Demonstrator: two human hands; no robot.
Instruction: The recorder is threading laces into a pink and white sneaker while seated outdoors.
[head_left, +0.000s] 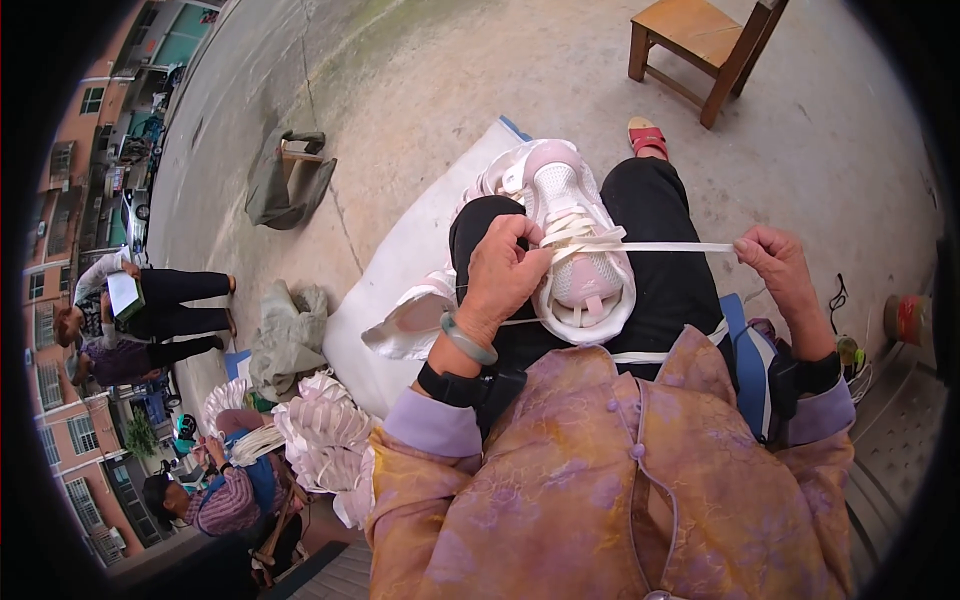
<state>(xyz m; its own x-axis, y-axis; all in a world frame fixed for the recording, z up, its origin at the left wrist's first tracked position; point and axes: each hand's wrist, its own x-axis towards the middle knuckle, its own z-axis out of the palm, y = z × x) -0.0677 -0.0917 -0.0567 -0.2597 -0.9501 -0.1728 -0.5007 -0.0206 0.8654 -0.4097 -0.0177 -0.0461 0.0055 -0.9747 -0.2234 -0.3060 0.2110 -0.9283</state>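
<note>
A white and pale pink sneaker (585, 285) rests on my lap between my black-trousered thighs, its toe pointing away from me and its heel opening near my jacket. Across its upper run cream laces (570, 232), crossed at the top. From there one flat shoelace (680, 246) stretches taut to the right. Its far end is pinched between the thumb and fingers of my right hand (783, 268), out beyond my right thigh. My left hand (503, 268) is closed at the shoe's left side, fingertips on the laces by the crossing. What lies inside its grip is partly hidden.
More white and pink sneakers (410, 315) lie by my left leg on a white sheet (390, 270). A large bunch of shoes (325, 430) sits beside a seated person (240, 490). A wooden chair (690, 40) and a cloth-draped stool (290, 180) stand ahead. Two people stand far left.
</note>
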